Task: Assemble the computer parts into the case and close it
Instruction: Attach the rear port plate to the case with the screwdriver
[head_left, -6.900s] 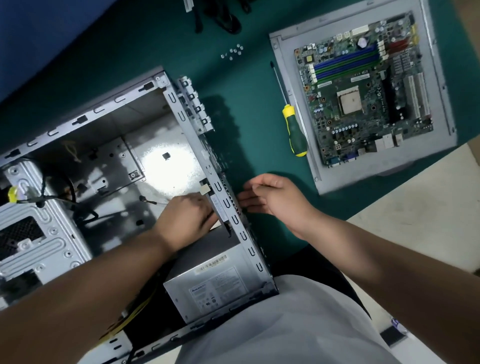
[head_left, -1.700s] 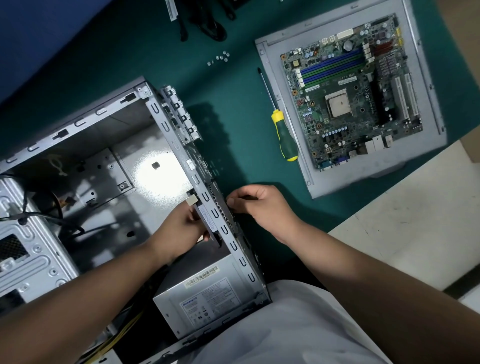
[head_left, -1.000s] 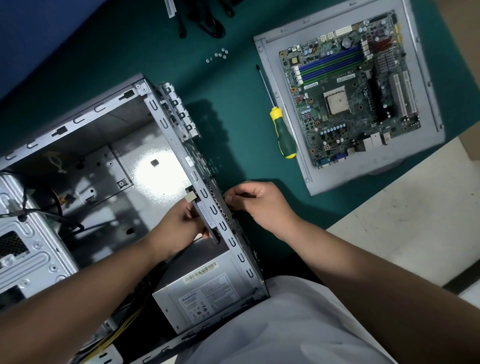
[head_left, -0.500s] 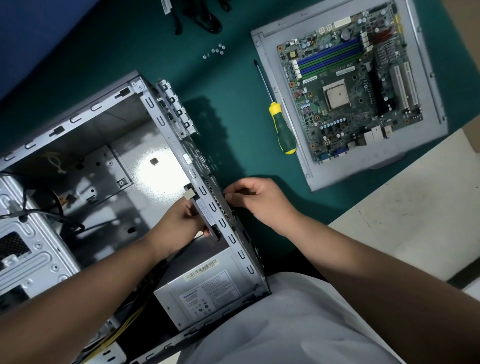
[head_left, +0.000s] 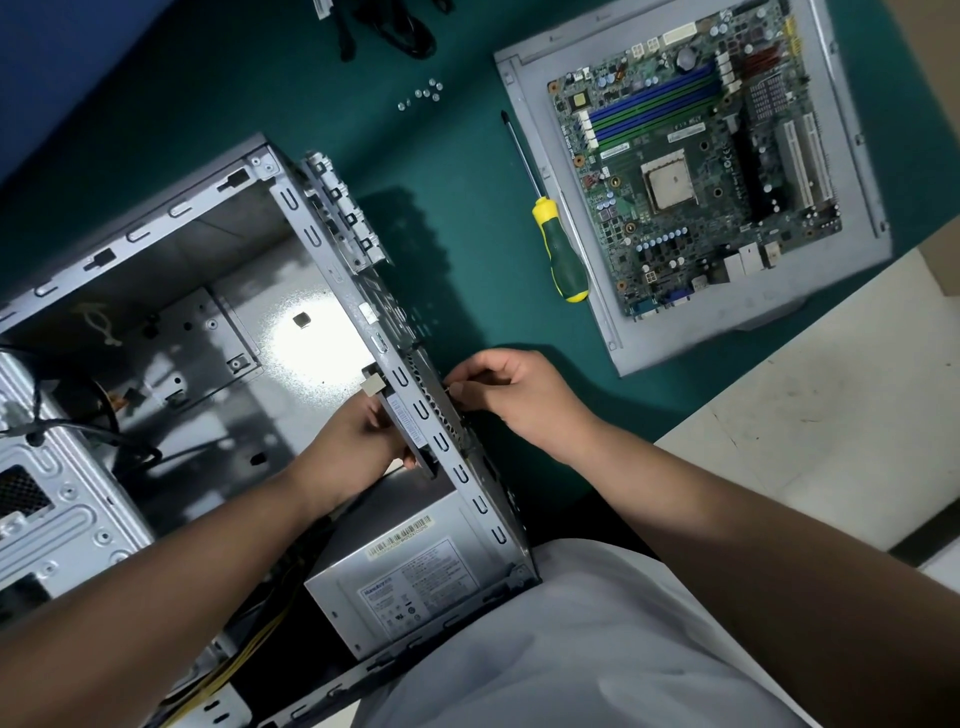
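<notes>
Green mat (head_left: 467, 270): left hand (head_left: 358, 441) grips fan (head_left: 410, 431) (mostly hidden) inside case (head_left: 291, 208); right hand (head_left: 514, 395) pinches something tiny.

Open computer case (head_left: 218, 291) on green mat; left hand (head_left: 358, 441) inside its rear wall, right hand (head_left: 511, 400) pinching outside, motherboard (head_left: 696, 156) beyond.

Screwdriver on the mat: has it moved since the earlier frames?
No. The screwdriver lies alongside the left edge of the side panel under the motherboard, as before; only the camera shifted.
</notes>
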